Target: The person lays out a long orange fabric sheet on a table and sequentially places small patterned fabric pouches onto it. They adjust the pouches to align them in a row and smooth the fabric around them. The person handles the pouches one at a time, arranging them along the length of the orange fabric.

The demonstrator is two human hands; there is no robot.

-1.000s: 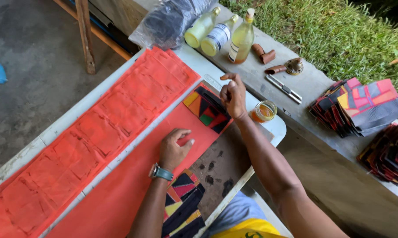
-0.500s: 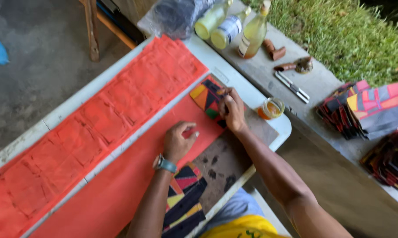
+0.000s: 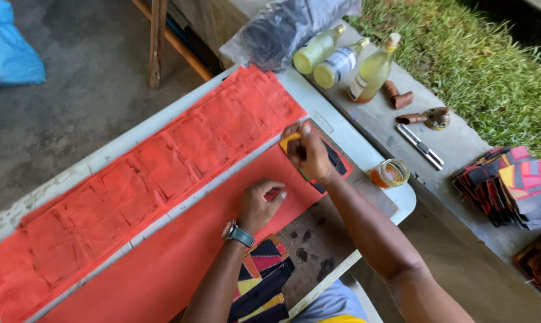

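1. The right hand (image 3: 309, 152) presses a multicoloured patch (image 3: 333, 161) onto the red cloth (image 3: 163, 263) at the table's far end; the fingers lie flat on the patch without pinching it.
2. The left hand (image 3: 260, 204), wearing a watch, rests loosely curled on the cloth, holding nothing.
3. A small jar (image 3: 390, 173) of amber liquid stands just beside the right forearm.
4. Three bottles (image 3: 342, 60), a knife (image 3: 423, 146) and stacked patches (image 3: 510, 182) sit on the ledge beyond.
5. The hand hides most of the patch.
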